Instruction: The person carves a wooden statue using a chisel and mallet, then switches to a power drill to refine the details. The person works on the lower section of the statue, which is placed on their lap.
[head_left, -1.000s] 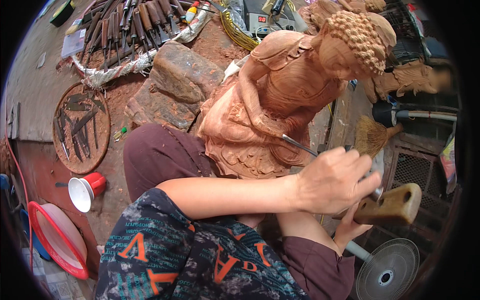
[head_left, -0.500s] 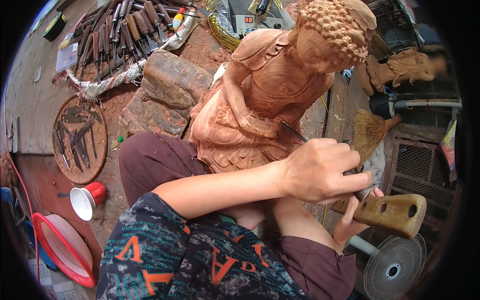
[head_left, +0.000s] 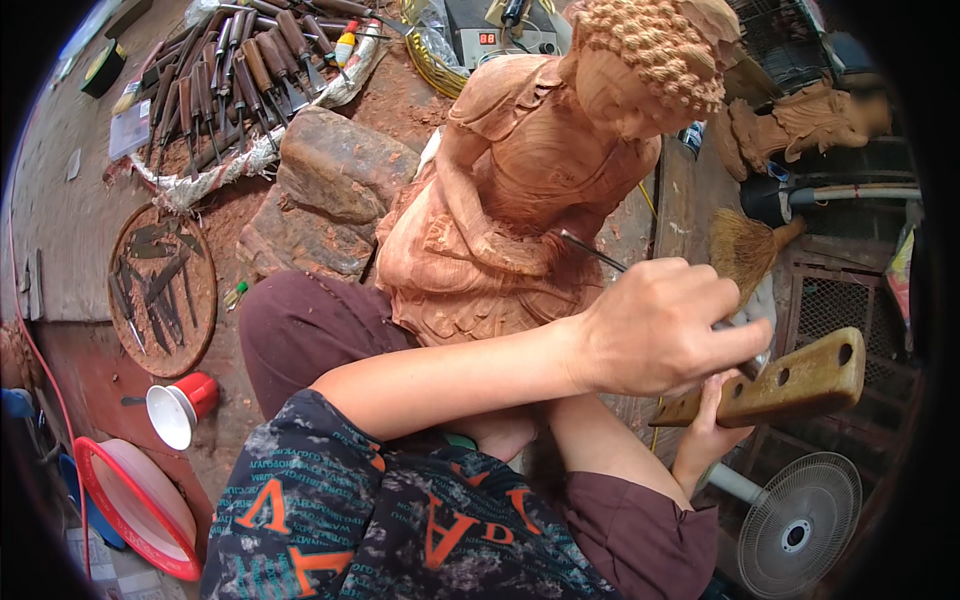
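Note:
A carved wooden statue of a seated figure (head_left: 560, 140) stands in front of me, its head tipped to the right. My left hand (head_left: 675, 325) is closed round a carving chisel (head_left: 597, 252); its thin dark shaft points up-left to the statue's folded hands. Whether the tip touches the wood I cannot tell. Behind and below that hand, my right hand (head_left: 712, 435) grips a flat wooden mallet (head_left: 800, 378) with several holes along it. The left hand hides part of the mallet's near end and most of the chisel's handle.
Several chisels (head_left: 240, 70) lie in a cloth-rimmed tray at the far left. Blades rest on a round board (head_left: 165, 330). A red-and-white cup (head_left: 185, 408) and a basin (head_left: 135, 510) sit lower left; a broom (head_left: 745, 255) and a fan (head_left: 800, 525) are at the right.
My left hand has shifted slightly up and right, and the chisel's tip now shows more plainly. The mallet has swung up and right. The whole view has shifted a little.

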